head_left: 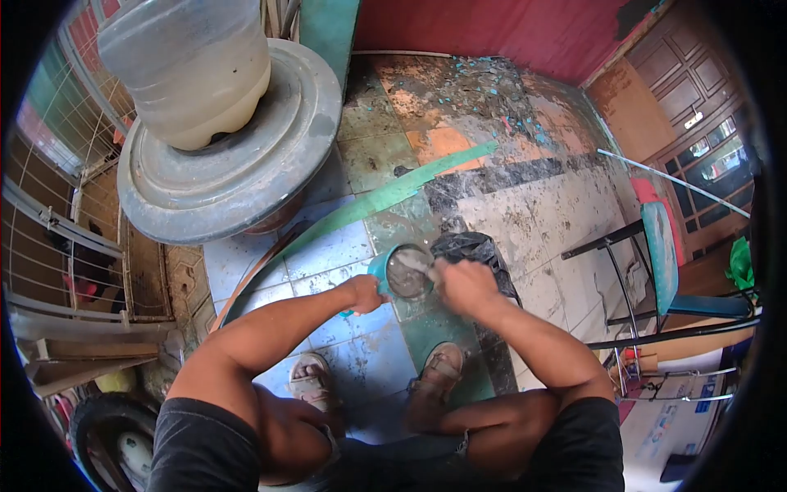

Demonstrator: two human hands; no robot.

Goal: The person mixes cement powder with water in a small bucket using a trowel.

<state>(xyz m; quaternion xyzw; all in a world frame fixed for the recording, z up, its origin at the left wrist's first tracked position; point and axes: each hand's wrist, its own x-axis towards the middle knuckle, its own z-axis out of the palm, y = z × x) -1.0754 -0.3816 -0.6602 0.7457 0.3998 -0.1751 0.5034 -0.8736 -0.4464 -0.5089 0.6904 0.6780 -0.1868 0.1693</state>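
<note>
My left hand point(363, 293) is closed around the handle of a teal dipper point(379, 269), held above the tiled floor in front of my feet. Wet grey paste point(407, 283) lies inside it, some of it smeared up the inner wall. My right hand point(467, 287), slightly blurred, is closed on a pale, paste-coated stirring tool point(414, 261) whose end dips into the dipper. Its exact kind is hard to make out. Just beyond my right hand, a crumpled black plastic bag point(475, 245) rests on the floor.
A large plastic bottle point(193, 78) stands on a round grey lid point(299, 139) at upper left. A long green strip point(393, 191) crosses the floor. Debris point(500, 98) is scattered near the red wall. To the right stands a chair point(664, 254); a tire point(86, 430) is at lower left.
</note>
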